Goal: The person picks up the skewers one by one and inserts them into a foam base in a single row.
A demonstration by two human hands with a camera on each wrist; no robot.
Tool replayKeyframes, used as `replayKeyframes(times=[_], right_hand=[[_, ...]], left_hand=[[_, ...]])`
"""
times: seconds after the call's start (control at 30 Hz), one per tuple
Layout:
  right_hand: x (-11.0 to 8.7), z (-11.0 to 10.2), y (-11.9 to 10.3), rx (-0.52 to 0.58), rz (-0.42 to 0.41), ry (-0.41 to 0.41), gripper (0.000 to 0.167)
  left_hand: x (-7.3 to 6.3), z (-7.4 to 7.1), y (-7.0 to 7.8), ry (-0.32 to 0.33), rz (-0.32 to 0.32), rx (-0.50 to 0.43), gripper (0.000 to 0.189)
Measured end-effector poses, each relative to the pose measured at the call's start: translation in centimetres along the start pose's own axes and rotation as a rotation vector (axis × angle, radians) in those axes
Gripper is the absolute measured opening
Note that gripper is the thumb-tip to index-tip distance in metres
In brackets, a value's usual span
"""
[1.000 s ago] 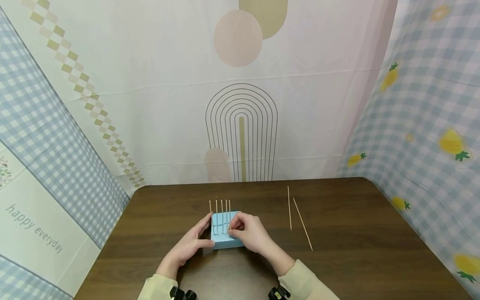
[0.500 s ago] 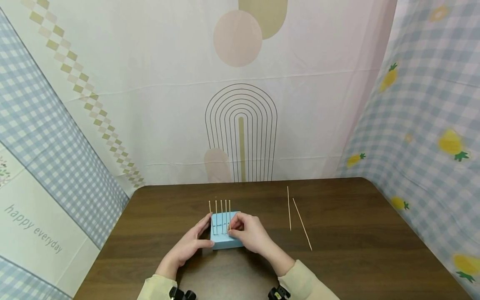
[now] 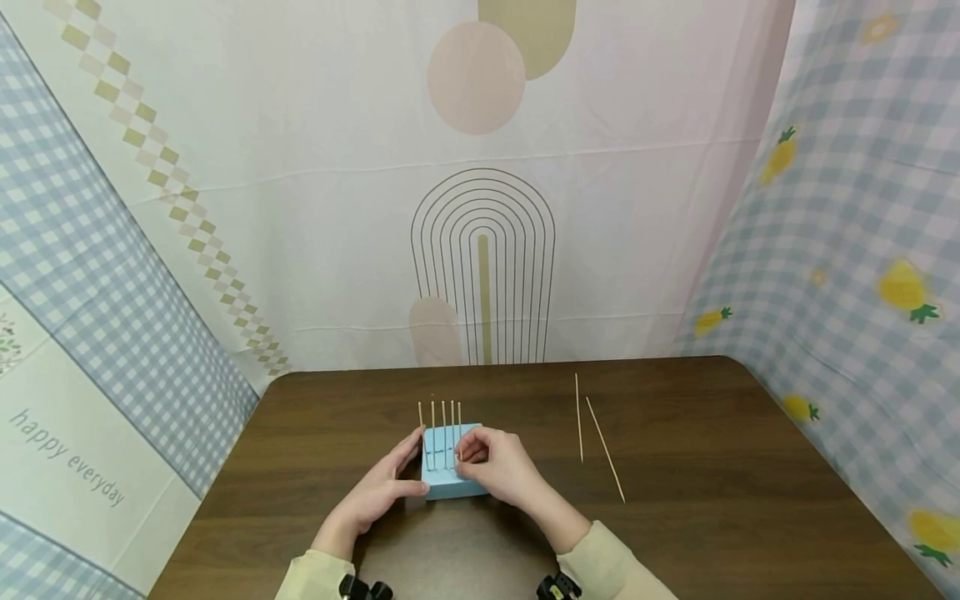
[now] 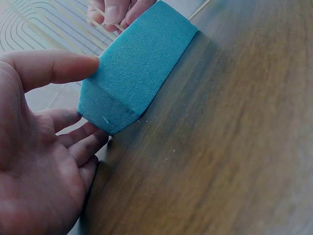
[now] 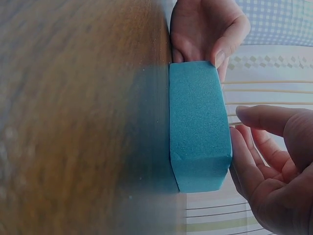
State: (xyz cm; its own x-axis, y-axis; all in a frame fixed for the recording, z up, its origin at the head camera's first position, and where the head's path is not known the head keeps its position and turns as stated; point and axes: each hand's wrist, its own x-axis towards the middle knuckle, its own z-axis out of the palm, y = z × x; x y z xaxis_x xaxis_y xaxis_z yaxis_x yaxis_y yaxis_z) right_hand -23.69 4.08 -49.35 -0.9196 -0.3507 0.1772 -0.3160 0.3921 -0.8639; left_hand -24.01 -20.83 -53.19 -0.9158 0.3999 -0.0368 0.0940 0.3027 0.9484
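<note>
L hand point(image 3: 378, 490) loosely spread vs blue block point(image 3: 457, 490), R hand point(image 3: 501, 462) pinches upright stick point(image 3: 460, 419), 2 more sticks point(image 3: 605, 449) on tbl point(image 3: 712, 500).

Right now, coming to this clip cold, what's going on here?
A person is working with thin sticks and a blue block on a wooden table. The left hand rests its thumb and fingers against the block's left side. The right hand pinches the rightmost stick low down, near the block's top. Four other sticks stand in a row beside it; its lower end is hidden. Two loose sticks lie farther right on the table.
</note>
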Motion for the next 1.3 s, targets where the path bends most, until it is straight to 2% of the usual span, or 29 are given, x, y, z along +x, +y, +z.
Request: replayKeyframes(times=[0.57, 0.7, 0.8, 0.93, 1.3], right_hand=[[0.07, -0.16, 0.40, 0.002, 0.001, -0.002, 0.015], [0.14, -0.24, 0.50, -0.005, 0.015, -0.001, 0.015], [0.18, -0.27, 0.58, -0.007, 0.016, -0.002, 0.015], [0.19, -0.28, 0.61, -0.007, 0.018, -0.005, 0.015], [0.12, -0.29, 0.44, -0.022, 0.032, 0.002, 0.011]], left_hand=[[0.08, -0.07, -0.15, -0.014, 0.019, -0.008, 0.098], [0.14, -0.02, -0.10, 0.000, -0.033, -0.011, 0.099], [0.12, 0.00, -0.11, 0.006, -0.048, -0.017, 0.099], [0.05, 0.02, 0.00, -0.007, -0.012, -0.038, 0.097], [-0.04, -0.07, 0.07, -0.015, 0.018, -0.001, 0.097]])
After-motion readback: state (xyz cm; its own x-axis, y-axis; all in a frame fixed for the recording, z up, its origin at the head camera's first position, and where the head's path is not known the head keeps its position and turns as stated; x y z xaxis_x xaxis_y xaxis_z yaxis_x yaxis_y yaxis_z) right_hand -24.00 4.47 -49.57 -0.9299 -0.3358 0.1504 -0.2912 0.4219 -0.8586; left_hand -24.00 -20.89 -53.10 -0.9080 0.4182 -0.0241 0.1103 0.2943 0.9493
